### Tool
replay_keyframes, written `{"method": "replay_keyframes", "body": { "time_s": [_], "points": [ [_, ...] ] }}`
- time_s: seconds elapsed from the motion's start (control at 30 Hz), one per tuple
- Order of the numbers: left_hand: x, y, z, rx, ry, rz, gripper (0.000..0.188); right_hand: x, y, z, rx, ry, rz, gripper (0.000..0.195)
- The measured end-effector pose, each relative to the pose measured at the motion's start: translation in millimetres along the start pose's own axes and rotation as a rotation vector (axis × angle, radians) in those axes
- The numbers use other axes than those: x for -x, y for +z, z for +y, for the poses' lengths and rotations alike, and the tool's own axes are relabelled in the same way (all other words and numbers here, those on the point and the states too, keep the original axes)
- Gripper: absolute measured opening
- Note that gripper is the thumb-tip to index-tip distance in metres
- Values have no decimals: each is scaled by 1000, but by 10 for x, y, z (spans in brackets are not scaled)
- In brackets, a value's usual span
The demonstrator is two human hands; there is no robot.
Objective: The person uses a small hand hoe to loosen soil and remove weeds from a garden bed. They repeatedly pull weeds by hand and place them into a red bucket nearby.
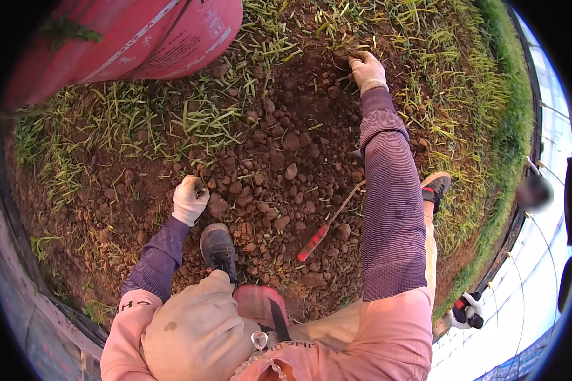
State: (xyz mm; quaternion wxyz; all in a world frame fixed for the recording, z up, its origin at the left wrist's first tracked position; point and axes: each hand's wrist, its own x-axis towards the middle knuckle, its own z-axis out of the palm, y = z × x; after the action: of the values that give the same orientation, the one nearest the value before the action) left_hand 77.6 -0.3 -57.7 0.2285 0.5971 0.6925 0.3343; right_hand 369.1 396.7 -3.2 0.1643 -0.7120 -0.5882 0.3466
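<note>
My left hand [189,201], in a pale, soiled glove, is curled just above the loose soil near my left shoe. Something dark shows in the curl of its fingers, but I cannot tell what it is. My right hand [368,71], gloved too, reaches far forward with its fingers closed on a brown, soil-covered clump [342,59] at the edge of the cut green stalks [412,62]. Between my arms a hand tool with a red handle [313,244] and a thin bent shaft lies on the reddish-brown clods [267,190]. My right sleeve partly hides the tool's far end.
A large pink-red sack [171,43] bearing writing bulges in at the upper left. My left shoe [218,250] and right shoe [436,190] stand on the soil. A red object [260,300] shows between my legs. Tall grass [515,100] lines the translucent sheeting [519,266] at right.
</note>
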Motion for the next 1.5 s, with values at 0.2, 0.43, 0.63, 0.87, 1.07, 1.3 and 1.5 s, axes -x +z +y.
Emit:
{"method": "replay_keyframes", "body": {
  "time_s": [0.2, 0.43, 0.63, 0.87, 1.07, 1.3, 1.5],
  "points": [
    [14, -3, -7, 2, -37, -25, 28, 408, 111, 248, -185, 7, 48, 23],
    [1, -32, 5, 30, -54, -48, 30, 786, -74, 197, -429, 147, 119, 27],
    [-5, -44, 3, 13, -36, -45, 25, 407, 97, -5, 534, 103, -43, 46],
    [25, -53, 6, -29, -49, -46, 27, 417, 33, 23, 248, 226, -133, 42],
    [-8, -31, 26, 16, -44, -57, 28, 331, 10, 83, 638, 61, -274, 70],
    [-8, -39, 22, 2, -38, -39, 29, 290, 28, -196, 894, -70, -456, 51],
    [33, -29, -20, 27, -53, -34, 30, 676, -78, 324, 34, -115, -582, 29]
  ]
}}
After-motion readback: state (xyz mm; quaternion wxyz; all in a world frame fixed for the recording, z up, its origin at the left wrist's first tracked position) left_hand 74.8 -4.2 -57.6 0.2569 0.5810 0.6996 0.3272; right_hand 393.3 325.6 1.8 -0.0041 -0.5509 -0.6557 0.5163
